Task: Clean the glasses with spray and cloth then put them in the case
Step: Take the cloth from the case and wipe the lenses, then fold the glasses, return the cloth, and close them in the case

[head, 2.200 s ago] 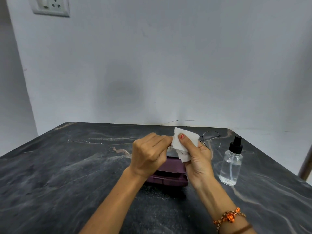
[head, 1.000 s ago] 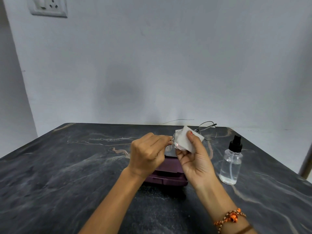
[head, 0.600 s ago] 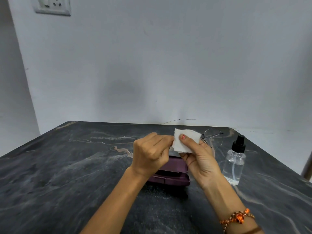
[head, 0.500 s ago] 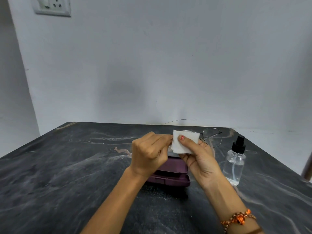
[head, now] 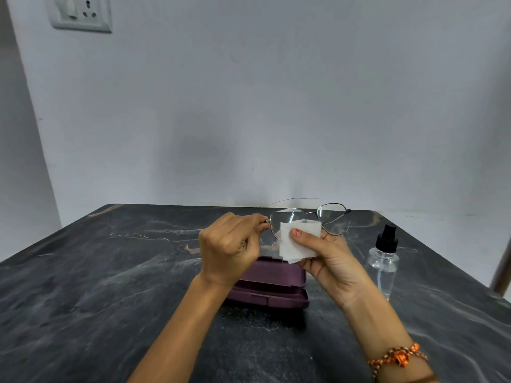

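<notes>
Above the table's middle, the left hand (head: 231,248) curls shut with thumb and forefinger pinching the hinge corner of the glasses (head: 308,221), held up off the surface. At 3 o'clock from it, the right hand (head: 329,258) pinches the white cloth (head: 300,241), thumb pressed on the near face, the other fingers behind; the cloth now covers only the lower part of the left-side lens. Half a second ago the cloth hid that whole lens; now the top of the lens shows clear above the cloth, and the frame sits higher against the wall. A beaded bracelet (head: 398,357) rings the right wrist at 5 o'clock. Directly below the hands, at 6 o'clock, the purple case (head: 272,288) lies on the dark marble table (head: 83,286), in the same spot as before. At 3 o'clock of the right hand, near but apart, the spray bottle (head: 384,261) stands upright. A wall socket (head: 81,13) sits at 11 o'clock, high on the wall.
</notes>
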Demonstrator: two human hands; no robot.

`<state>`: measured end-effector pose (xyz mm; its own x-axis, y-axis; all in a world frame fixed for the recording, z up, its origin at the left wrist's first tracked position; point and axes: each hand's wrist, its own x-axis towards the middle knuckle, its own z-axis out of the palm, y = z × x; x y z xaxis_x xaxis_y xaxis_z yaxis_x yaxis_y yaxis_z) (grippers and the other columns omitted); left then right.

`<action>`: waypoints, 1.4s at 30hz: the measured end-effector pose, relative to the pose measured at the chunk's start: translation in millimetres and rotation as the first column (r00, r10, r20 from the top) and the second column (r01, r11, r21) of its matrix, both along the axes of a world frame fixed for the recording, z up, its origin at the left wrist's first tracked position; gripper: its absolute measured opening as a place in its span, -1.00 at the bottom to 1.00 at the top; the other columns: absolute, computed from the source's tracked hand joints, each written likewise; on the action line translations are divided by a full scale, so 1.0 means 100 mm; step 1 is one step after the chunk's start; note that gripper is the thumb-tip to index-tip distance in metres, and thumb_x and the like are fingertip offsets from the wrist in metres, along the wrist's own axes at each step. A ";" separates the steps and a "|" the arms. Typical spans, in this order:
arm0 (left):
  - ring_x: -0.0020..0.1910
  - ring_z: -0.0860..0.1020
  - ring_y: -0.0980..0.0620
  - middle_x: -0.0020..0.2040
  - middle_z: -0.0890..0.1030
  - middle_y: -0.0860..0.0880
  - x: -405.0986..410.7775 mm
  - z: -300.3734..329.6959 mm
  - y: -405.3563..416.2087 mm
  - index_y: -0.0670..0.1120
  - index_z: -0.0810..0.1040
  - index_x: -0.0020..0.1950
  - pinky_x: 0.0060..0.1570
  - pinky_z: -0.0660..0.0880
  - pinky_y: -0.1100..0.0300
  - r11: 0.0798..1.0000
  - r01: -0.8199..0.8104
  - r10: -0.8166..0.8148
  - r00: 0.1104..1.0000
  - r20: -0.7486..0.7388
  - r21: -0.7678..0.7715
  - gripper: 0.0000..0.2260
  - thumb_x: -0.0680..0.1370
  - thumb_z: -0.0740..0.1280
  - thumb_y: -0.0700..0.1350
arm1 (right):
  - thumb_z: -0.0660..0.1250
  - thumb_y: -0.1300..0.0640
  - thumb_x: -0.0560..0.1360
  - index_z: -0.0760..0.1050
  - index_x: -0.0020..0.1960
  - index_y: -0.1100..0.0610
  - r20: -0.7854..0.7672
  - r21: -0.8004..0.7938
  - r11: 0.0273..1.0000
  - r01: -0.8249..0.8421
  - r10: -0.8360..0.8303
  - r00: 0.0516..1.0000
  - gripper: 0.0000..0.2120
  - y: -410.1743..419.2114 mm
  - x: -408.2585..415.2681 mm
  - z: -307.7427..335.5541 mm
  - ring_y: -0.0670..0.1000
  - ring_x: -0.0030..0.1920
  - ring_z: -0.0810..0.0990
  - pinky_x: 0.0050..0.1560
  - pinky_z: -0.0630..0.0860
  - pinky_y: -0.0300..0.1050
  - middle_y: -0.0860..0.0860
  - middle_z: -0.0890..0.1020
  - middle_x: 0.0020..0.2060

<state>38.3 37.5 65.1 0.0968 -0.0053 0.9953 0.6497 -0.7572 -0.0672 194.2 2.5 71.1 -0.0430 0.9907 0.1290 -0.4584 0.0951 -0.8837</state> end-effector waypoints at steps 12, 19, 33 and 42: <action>-0.55 0.39 0.10 -0.53 0.58 -0.09 -0.16 0.06 0.05 -0.27 0.65 -0.28 -0.53 0.31 0.24 0.996 -0.001 0.024 0.968 0.251 -0.089 -0.86 0.41 0.37 -0.22 | 0.42 0.23 0.39 0.57 -0.33 0.16 0.359 0.134 0.880 0.455 -0.472 0.805 -0.88 0.11 0.18 -0.15 -0.08 -0.46 0.60 -0.46 0.45 -0.28 0.01 0.65 -0.49; -0.52 0.34 0.13 -0.56 0.55 -0.09 -0.16 0.03 0.06 -0.27 0.65 -0.29 -0.48 0.27 0.33 0.995 -0.013 0.035 0.974 0.226 -0.099 -0.86 0.40 0.38 -0.21 | 0.34 0.07 0.43 0.30 -0.35 0.14 0.809 0.518 0.713 0.473 -0.588 0.001 -0.71 0.13 0.34 -0.26 0.16 -0.23 0.50 -0.33 0.28 -0.11 0.08 0.54 -0.34; -0.50 0.39 0.14 -0.52 0.59 -0.09 -0.15 0.03 0.04 -0.27 0.65 -0.29 -0.49 0.33 0.29 0.993 -0.033 0.054 0.980 0.194 -0.113 -0.98 0.32 0.45 -0.35 | 0.21 0.20 0.39 0.24 0.30 0.17 0.991 0.090 0.881 0.465 -0.127 0.049 -0.51 0.14 0.35 -0.31 0.19 0.08 0.49 -0.01 0.42 -0.04 0.16 0.51 0.07; -0.51 0.49 0.08 -0.48 0.62 -0.11 -0.16 0.02 0.06 -0.28 0.65 -0.27 -0.48 0.38 0.23 0.994 -0.021 0.042 0.980 0.195 -0.109 -0.98 0.36 0.44 -0.33 | 0.26 0.25 0.41 0.17 0.33 0.18 0.926 0.334 0.843 0.422 -0.209 -0.315 -0.47 0.18 0.24 -0.41 0.20 0.24 0.35 0.07 0.39 0.00 0.15 0.43 0.21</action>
<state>21.8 43.0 67.0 -0.1026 0.1007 0.9896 0.6659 -0.7321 0.1435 217.9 20.5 30.6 0.3223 0.9078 0.2685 0.9356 -0.2623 -0.2364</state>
